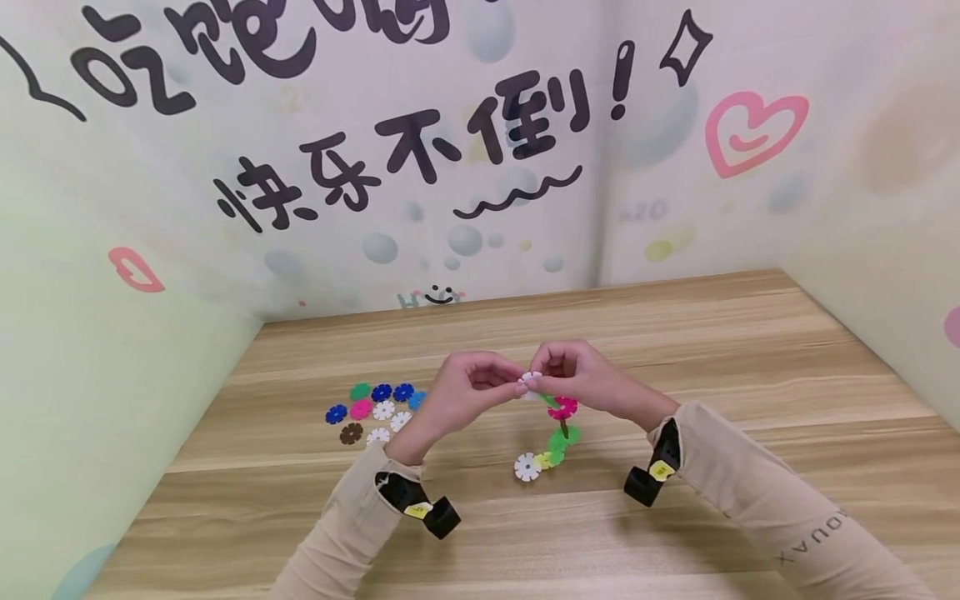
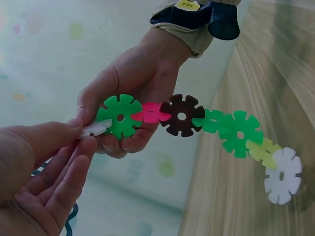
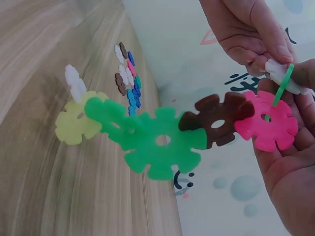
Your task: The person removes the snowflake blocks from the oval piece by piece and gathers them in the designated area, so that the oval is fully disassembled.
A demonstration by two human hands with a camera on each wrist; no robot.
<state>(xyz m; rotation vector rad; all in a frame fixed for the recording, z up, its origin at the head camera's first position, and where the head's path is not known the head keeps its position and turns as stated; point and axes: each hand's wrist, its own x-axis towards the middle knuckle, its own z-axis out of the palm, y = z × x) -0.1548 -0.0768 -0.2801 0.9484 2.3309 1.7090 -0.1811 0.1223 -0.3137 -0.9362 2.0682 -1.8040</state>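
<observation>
A chain of notched, flower-shaped plastic interlocking discs hangs from both hands, which meet above the table. My left hand (image 1: pixel 462 396) pinches the white disc (image 2: pixel 93 129) at the chain's upper end between thumb and fingers. Right beside it, my right hand (image 1: pixel 588 379) grips the adjoining green disc (image 2: pixel 119 117), its fingers partly behind that disc. Below follow a pink disc (image 3: pixel 267 120), a brown disc (image 3: pixel 216 121), two green discs (image 3: pixel 162 142), a yellow disc (image 3: pixel 78 119) and a white disc (image 1: pixel 527 467) at the lower end. Whether that end touches the table is unclear.
Loose discs in blue, green, pink, white and brown (image 1: pixel 351 433) lie on the wooden table (image 1: pixel 300 500) left of the chain, partly hidden by the left forearm. A printed curtain (image 1: pixel 420 225) rises behind the table. Each wrist wears a black camera mount (image 1: pixel 663 458).
</observation>
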